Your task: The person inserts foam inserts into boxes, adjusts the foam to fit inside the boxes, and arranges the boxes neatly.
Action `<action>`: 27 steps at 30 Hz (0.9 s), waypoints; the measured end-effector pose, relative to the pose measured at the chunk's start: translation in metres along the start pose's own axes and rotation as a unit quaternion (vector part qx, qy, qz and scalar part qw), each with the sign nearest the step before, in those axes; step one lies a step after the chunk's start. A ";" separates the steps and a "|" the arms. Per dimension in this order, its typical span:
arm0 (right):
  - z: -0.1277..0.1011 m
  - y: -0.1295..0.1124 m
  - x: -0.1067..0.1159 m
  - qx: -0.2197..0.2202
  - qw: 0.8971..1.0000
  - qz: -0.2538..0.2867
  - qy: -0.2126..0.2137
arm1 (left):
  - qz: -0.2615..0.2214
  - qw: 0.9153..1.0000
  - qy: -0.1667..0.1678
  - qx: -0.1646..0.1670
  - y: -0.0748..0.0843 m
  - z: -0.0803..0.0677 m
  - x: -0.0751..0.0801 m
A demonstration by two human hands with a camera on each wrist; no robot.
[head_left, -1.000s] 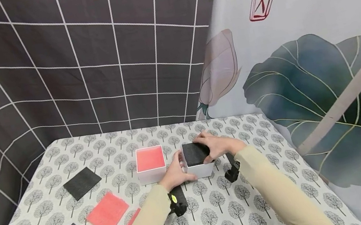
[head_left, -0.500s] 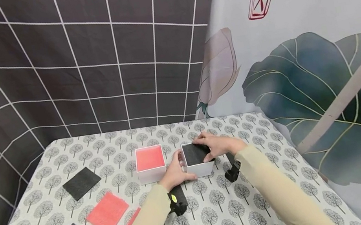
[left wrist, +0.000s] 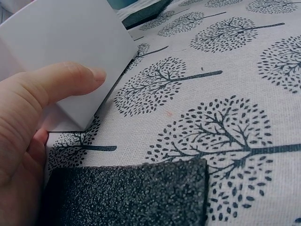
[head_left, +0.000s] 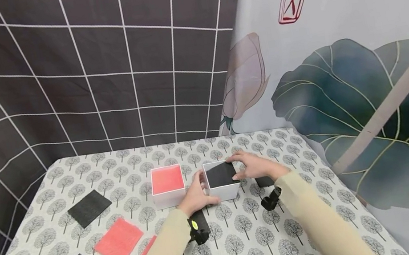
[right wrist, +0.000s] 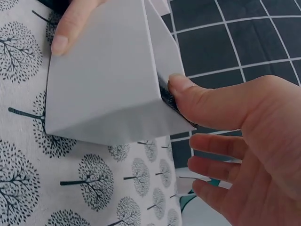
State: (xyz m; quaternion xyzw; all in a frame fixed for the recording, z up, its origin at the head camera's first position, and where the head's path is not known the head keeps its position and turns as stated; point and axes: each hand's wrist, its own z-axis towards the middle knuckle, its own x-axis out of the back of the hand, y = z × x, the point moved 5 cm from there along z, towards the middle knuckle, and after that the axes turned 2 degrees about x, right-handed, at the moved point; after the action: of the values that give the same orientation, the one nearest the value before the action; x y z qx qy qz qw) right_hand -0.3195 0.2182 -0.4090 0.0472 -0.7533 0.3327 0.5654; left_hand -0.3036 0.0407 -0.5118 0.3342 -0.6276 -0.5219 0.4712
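Both my hands are on the white box (head_left: 221, 184) with the black foam pad (head_left: 220, 174) seated in its top; it stands on the worktop (head_left: 249, 246) near the middle, just right of a second white box (head_left: 168, 191) filled with a red pad. My left hand (head_left: 195, 195) cups the box's near-left side, thumb curled along the front wall, fingers against the left face. My right hand (head_left: 253, 165) lies over the far-right edge, thumb (right wrist: 188, 92) pressing the dark pad at the rim, the other fingers loose and clear of the wall. The box looks like thin card: light, stiff enough at the corners, likely to dent mid-wall, so the edges are the place to hold. The foam looks soft and springy, best pushed flat near its corners. Spare black pads (head_left: 89, 207) and a red pad (head_left: 118, 241) lie well apart to the left.
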 end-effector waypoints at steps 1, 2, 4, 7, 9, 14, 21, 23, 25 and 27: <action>0.001 0.000 -0.002 -0.004 1.000 0.002 0.001 | -0.001 1.000 -0.001 -0.001 0.000 0.000 0.000; 0.001 0.000 -0.003 -0.009 1.000 0.005 0.001 | -0.003 1.000 -0.001 -0.001 0.000 -0.001 0.000; 0.003 0.000 -0.006 -0.019 1.000 0.006 0.000 | -0.004 1.000 -0.001 0.002 0.001 -0.002 -0.001; 0.005 0.000 -0.009 -0.027 1.000 0.011 0.004 | 0.000 1.000 -0.002 0.010 0.002 -0.003 -0.002; 0.007 -0.001 -0.009 -0.025 1.000 0.002 0.015 | 0.002 1.000 -0.002 0.013 0.003 -0.004 -0.001; 0.014 -0.002 -0.016 -0.029 0.998 -0.032 0.035 | 0.002 1.000 0.000 0.004 0.005 -0.003 0.000; 0.020 -0.004 -0.026 -0.042 0.996 -0.070 0.045 | 0.005 1.000 -0.001 0.001 0.000 -0.001 -0.001; 0.019 -0.005 -0.026 -0.037 0.996 -0.066 0.056 | -0.001 1.000 -0.003 -0.001 0.000 -0.001 -0.001; 0.017 -0.006 -0.024 -0.033 0.996 -0.051 0.067 | -0.003 1.000 -0.003 0.001 -0.001 -0.001 -0.001; 0.014 -0.007 -0.022 -0.027 0.996 -0.032 0.077 | -0.002 1.000 -0.003 0.004 0.000 -0.001 -0.001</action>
State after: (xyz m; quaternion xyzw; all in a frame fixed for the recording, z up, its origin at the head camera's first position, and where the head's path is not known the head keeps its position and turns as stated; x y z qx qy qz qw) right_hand -0.3202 0.1983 -0.4267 0.0308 -0.7144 0.2965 0.6331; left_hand -0.3025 0.0415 -0.5121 0.3363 -0.6303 -0.5212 0.4668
